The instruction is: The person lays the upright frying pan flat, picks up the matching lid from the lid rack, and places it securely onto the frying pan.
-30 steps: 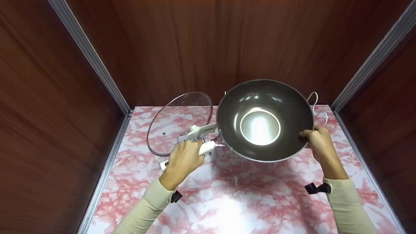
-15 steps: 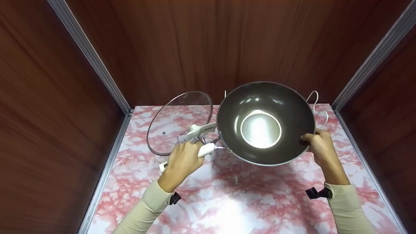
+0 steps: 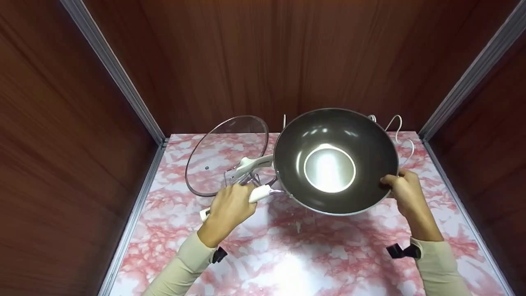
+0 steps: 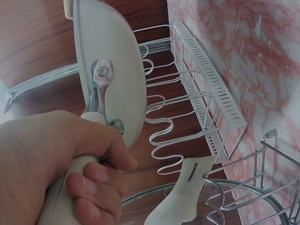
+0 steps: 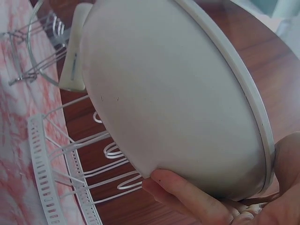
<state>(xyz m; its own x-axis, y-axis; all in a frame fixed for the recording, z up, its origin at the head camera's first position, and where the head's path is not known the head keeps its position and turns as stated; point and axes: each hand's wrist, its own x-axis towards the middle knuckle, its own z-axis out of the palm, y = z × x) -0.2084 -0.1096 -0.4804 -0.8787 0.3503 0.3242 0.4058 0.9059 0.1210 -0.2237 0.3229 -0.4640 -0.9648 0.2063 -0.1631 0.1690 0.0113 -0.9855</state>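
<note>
A wok (image 3: 365, 135) with a dark inside and a cream outside (image 4: 117, 61) hangs over the table, tilted so its inside faces the head camera. My left hand (image 3: 230, 207) grips its white handle (image 3: 259, 194), fingers curled round it. At the right rim my right hand (image 3: 407, 193) holds the wok, thumb inside and fingers (image 5: 187, 192) beneath the outer wall. Left of the wok a clear glass lid (image 3: 230, 144) leans upright in a metal wire stand (image 4: 248, 173). A cream slotted piece (image 4: 187, 183) sits against the lid, just beyond my left hand.
Behind the wok stands a white wire rack (image 4: 201, 70) with looped dividers and a perforated base; the wok hides most of it in the head view. Brown wood-grain walls (image 3: 263, 53) enclose the pink-and-white marbled table (image 3: 341, 250) at the back and sides.
Both hands have drawn the wok slightly down the head view, towards me, uncovering more of the white rack behind it. The lid has stayed in place.
</note>
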